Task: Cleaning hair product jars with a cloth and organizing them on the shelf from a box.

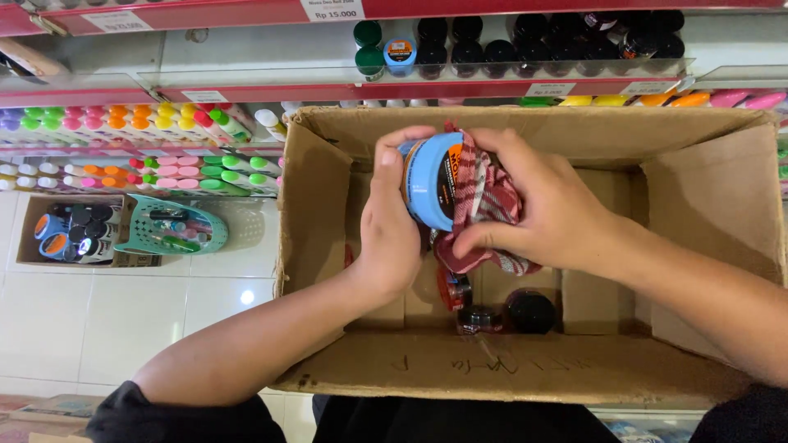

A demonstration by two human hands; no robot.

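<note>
My left hand [392, 220] grips a round blue jar [433, 180] with an orange band, held on its side over an open cardboard box [345, 164]. My right hand [546, 205] presses a red-and-white checked cloth [486, 197] against the jar's side. Both hands are above the middle of the box. Down in the box lie a few dark round jars [529, 312], partly hidden by the cloth and my hands.
Shop shelves behind the box carry rows of coloured bottles [131, 123] and dark-lidded jars [509, 49]. On the white tiled floor at the left stand a small cardboard box of jars [70, 234] and a teal plastic basket [172, 226].
</note>
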